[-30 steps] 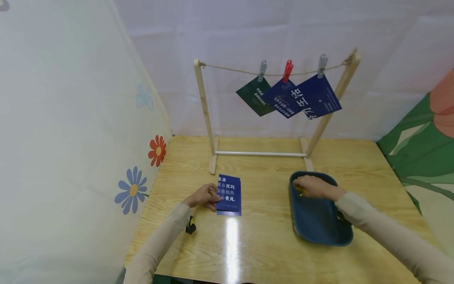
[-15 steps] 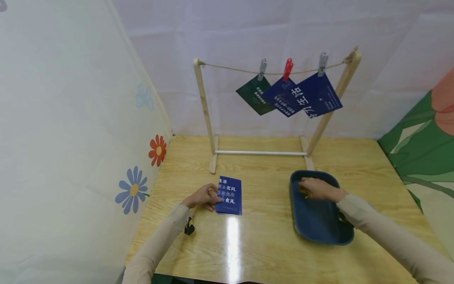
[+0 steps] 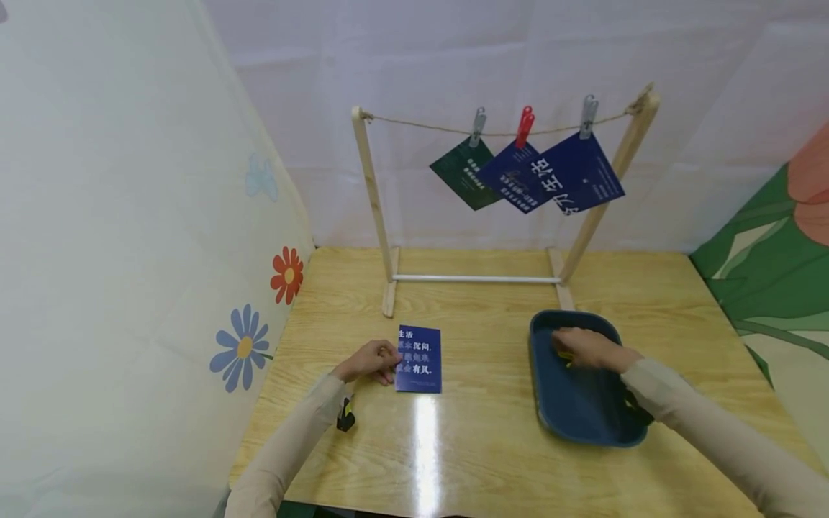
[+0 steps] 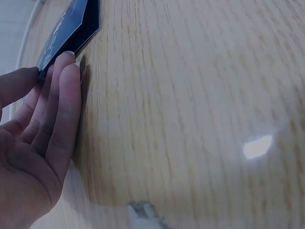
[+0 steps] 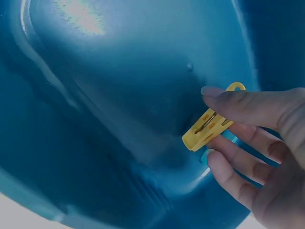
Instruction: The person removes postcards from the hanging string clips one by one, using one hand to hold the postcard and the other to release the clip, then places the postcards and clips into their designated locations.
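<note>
Yellow clip (image 5: 208, 130): pick-up in hand, I judge; right fingers (image 5: 240, 157) clamped on it; left fingers (image 4: 69, 95) pinch blue card (image 3: 424, 360); next requires lifting from tub (image 3: 576, 417).

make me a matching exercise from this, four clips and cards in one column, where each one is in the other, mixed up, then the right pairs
1. yellow clip
2. green card
3. red clip
4. blue card nearest the person

A. on the string, between two grey clips
B. pinched by the left hand
C. held in the right hand
D. hanging leftmost of the three hung cards

Pairs: 1-C, 2-D, 3-A, 4-B
</note>
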A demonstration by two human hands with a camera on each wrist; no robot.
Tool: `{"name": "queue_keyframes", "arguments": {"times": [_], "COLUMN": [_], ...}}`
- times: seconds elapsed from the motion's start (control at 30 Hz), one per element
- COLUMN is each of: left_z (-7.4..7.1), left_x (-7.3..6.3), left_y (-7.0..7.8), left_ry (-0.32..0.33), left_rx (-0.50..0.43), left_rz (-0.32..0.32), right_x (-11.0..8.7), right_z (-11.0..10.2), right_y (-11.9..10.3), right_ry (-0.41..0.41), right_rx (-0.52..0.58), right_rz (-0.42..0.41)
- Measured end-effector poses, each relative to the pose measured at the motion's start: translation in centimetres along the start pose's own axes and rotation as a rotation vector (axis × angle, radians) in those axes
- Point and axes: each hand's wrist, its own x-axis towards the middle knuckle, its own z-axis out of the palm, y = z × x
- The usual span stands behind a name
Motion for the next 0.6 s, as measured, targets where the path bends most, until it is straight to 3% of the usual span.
{"name": "queue_keyframes", "arguments": {"times": [0.27,0.6], "left_z": [0.23,0.17], "left_x": [-0.09,-0.1], "left_y": [-0.03,-0.2], "left_ry": [0.019,0.019], "left_rx": [0.016,0.003], "left_rz": [0.043,0.038], "right_x": [-0.46,-0.35], "right_z": [0.41,0.72], "right_y": [0.37,0.44], "right_ry": [-0.015,0.024], "right_rx": [-0.063,-0.052], "right_rz": [0.015,0.001]}}
